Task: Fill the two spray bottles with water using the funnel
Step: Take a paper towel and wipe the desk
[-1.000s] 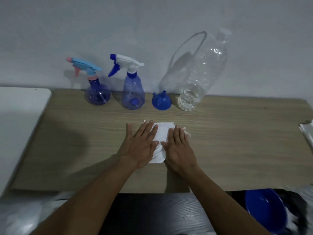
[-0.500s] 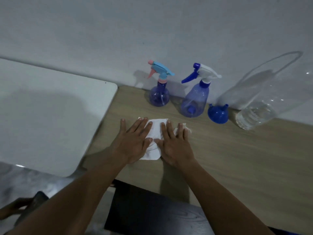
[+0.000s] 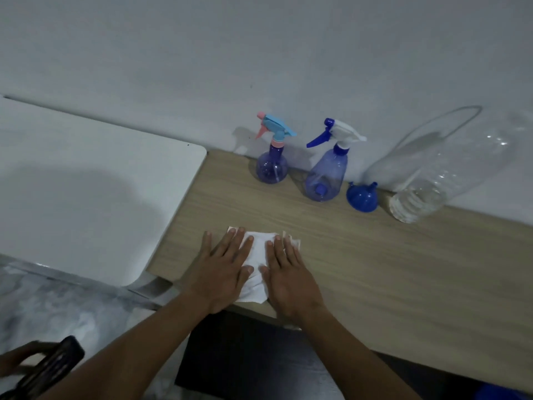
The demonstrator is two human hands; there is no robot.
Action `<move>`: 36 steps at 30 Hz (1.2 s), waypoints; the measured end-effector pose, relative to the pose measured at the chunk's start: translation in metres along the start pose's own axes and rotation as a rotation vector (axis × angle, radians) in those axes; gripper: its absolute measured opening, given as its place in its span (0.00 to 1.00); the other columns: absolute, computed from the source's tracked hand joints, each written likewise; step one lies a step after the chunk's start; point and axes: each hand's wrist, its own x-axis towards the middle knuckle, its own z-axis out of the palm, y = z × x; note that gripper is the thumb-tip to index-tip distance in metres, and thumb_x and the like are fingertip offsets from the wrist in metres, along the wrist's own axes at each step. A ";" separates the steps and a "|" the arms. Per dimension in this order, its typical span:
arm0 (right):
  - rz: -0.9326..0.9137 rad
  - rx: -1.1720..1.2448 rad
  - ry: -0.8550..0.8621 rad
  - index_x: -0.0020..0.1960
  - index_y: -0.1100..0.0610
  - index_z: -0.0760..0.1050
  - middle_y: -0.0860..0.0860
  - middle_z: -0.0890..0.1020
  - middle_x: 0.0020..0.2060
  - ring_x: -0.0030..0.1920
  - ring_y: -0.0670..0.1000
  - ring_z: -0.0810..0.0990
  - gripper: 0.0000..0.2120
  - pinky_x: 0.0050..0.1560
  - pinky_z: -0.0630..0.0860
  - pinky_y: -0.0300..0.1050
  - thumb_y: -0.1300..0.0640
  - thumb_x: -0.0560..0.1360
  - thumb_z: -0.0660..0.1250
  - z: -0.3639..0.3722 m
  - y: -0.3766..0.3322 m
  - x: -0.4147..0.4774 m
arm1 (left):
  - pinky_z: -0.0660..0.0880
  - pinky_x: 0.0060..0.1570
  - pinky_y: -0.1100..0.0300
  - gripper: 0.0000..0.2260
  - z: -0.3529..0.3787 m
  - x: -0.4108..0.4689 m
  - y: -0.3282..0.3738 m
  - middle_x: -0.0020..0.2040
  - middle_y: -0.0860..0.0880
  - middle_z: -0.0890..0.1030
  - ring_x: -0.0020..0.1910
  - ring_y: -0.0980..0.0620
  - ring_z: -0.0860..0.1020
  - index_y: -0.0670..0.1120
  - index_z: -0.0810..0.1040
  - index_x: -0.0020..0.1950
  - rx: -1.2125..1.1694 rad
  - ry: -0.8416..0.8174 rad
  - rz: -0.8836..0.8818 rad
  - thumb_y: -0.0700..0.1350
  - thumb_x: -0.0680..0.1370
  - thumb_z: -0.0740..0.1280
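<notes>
Two purple spray bottles stand by the wall: a round one point(image 3: 271, 168) with a light-blue and pink trigger, and a taller cone-shaped one point(image 3: 326, 178) with a white and blue trigger. A blue funnel point(image 3: 362, 196) lies upside down to their right. Beside it a large clear water bottle point(image 3: 432, 180) holds a little water at its base. My left hand point(image 3: 223, 268) and my right hand point(image 3: 288, 272) lie flat, fingers spread, on a white paper towel point(image 3: 258, 265) near the front edge of the wooden table point(image 3: 389, 269).
A white table point(image 3: 86, 192) adjoins the wooden one on the left. At the bottom left another person's hand holds a dark phone point(image 3: 50, 368). A dark surface point(image 3: 245, 356) lies below the table's front edge. The grey wall is close behind the bottles.
The view has swung left, so the bottles now sit right of centre and the white table fills the left. Both hands stay flat on the paper towel. The other person's phone has come into view.
</notes>
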 end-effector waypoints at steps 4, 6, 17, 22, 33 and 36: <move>-0.005 -0.026 0.002 0.76 0.67 0.63 0.66 0.66 0.74 0.76 0.62 0.64 0.28 0.75 0.64 0.59 0.48 0.85 0.49 0.002 0.026 -0.040 | 0.56 0.70 0.33 0.29 -0.001 -0.008 0.041 0.79 0.42 0.60 0.78 0.42 0.61 0.45 0.60 0.80 0.013 -0.026 0.047 0.59 0.83 0.47; 0.005 -0.020 -0.003 0.75 0.68 0.64 0.66 0.68 0.73 0.76 0.62 0.65 0.28 0.74 0.65 0.58 0.48 0.85 0.49 0.002 0.042 -0.062 | 0.55 0.70 0.34 0.29 0.000 -0.008 0.068 0.79 0.42 0.61 0.78 0.43 0.61 0.45 0.61 0.79 0.014 -0.040 0.067 0.59 0.82 0.48; 0.064 -0.007 0.016 0.70 0.67 0.72 0.66 0.74 0.68 0.71 0.62 0.73 0.33 0.69 0.72 0.58 0.50 0.86 0.36 -0.007 0.192 -0.183 | 0.37 0.75 0.37 0.35 -0.007 0.025 0.261 0.81 0.48 0.38 0.80 0.47 0.38 0.51 0.34 0.78 -0.026 -0.101 0.111 0.62 0.73 0.20; 0.044 -0.027 0.045 0.68 0.65 0.76 0.62 0.77 0.67 0.69 0.59 0.76 0.34 0.70 0.69 0.54 0.51 0.86 0.36 -0.014 0.250 -0.229 | 0.38 0.76 0.38 0.35 -0.010 0.036 0.335 0.81 0.48 0.39 0.80 0.47 0.39 0.49 0.37 0.80 -0.042 -0.108 0.110 0.61 0.74 0.27; 0.095 0.030 0.123 0.70 0.63 0.74 0.60 0.75 0.70 0.71 0.57 0.73 0.24 0.69 0.66 0.48 0.55 0.84 0.48 -0.021 0.322 -0.291 | 0.44 0.77 0.40 0.37 -0.011 0.050 0.426 0.82 0.46 0.47 0.81 0.47 0.46 0.49 0.45 0.82 0.022 -0.115 0.135 0.61 0.74 0.29; 0.127 0.172 0.035 0.77 0.61 0.65 0.56 0.64 0.78 0.78 0.54 0.63 0.27 0.70 0.69 0.44 0.67 0.78 0.60 -0.030 0.320 -0.296 | 0.46 0.77 0.41 0.34 -0.016 0.045 0.422 0.82 0.47 0.52 0.81 0.48 0.52 0.50 0.51 0.81 0.056 -0.103 0.178 0.61 0.78 0.33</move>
